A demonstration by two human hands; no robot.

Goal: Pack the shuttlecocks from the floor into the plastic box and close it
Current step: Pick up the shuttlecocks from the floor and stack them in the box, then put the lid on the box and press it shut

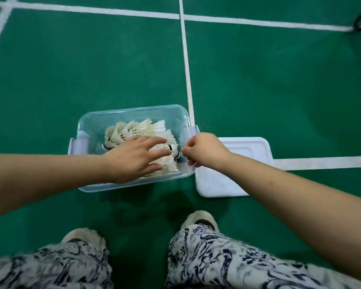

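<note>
Centrally, left hand [131, 157] is laid flat, fingers spread, on the shuttlecocks [138, 130] piled inside the clear plastic box [133, 110], middle of frame. Right hand [204, 150] is seen curled at the box's right rim; whether anything is pinched cannot be told. White lid [248, 147] is found lying flat on the green floor [258, 90], just right of the uncovered box

Light falls evenly and fairly bright on the green floor [258, 90], from overhead I think, since my shadow pools dark on the near side of the plastic box [133, 185]. The white lines [187, 80] bow toward the edges (wide-angle lens). My trousers [217, 259] look soft; the floor dims at right.
</note>
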